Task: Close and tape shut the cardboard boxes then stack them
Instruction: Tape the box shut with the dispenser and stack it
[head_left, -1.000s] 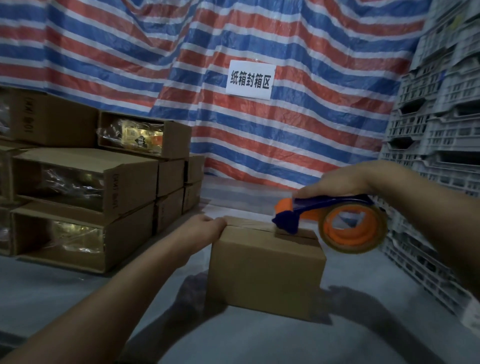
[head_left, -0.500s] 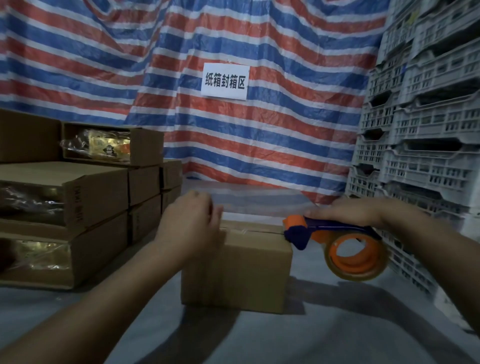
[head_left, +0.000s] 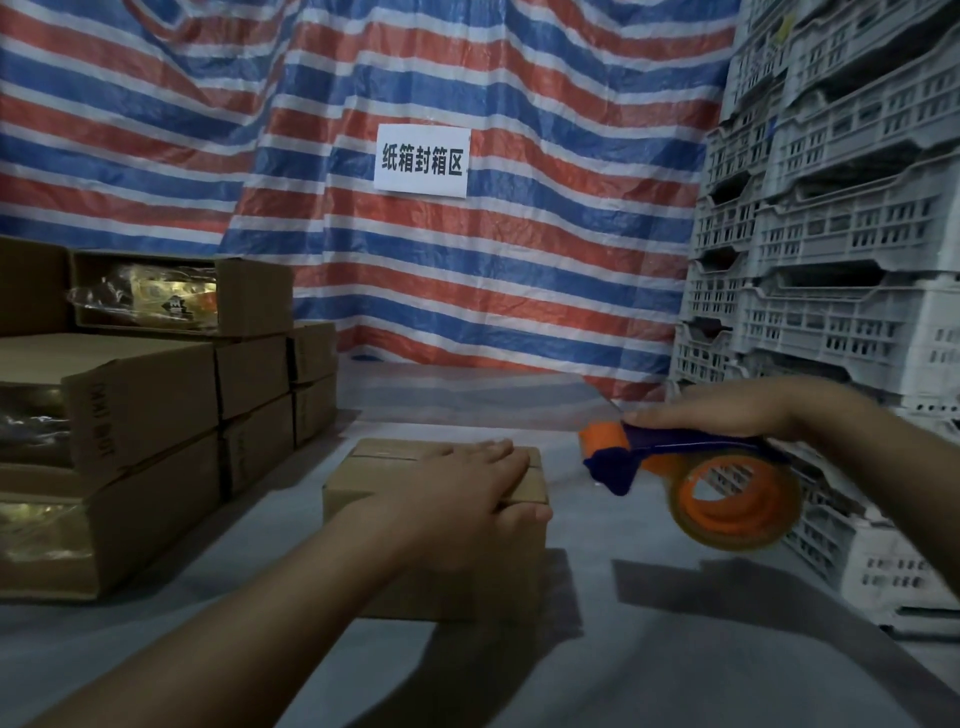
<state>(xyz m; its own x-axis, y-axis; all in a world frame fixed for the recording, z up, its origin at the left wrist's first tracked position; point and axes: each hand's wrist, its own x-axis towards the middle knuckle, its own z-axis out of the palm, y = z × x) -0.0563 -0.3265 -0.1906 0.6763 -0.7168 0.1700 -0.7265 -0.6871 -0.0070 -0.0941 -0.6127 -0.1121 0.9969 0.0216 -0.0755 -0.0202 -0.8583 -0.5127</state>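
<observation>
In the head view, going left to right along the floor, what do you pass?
Stacked brown cardboard boxes → small closed cardboard box under the left hand → orange-and-blue tape dispenser in the right hand → grey plastic crates.

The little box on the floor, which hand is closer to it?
Left. The left hand lies flat on top of the box, touching it. The right hand is off to the box's right, apart from it, holding the tape dispenser in the air.

A red, white and blue striped tarpaulin (head_left: 467, 291) hangs across the back, a white paper sign (head_left: 422, 161) with black Chinese characters fixed to it. Stacked grey plastic crates (head_left: 841, 234) rise at right.
</observation>
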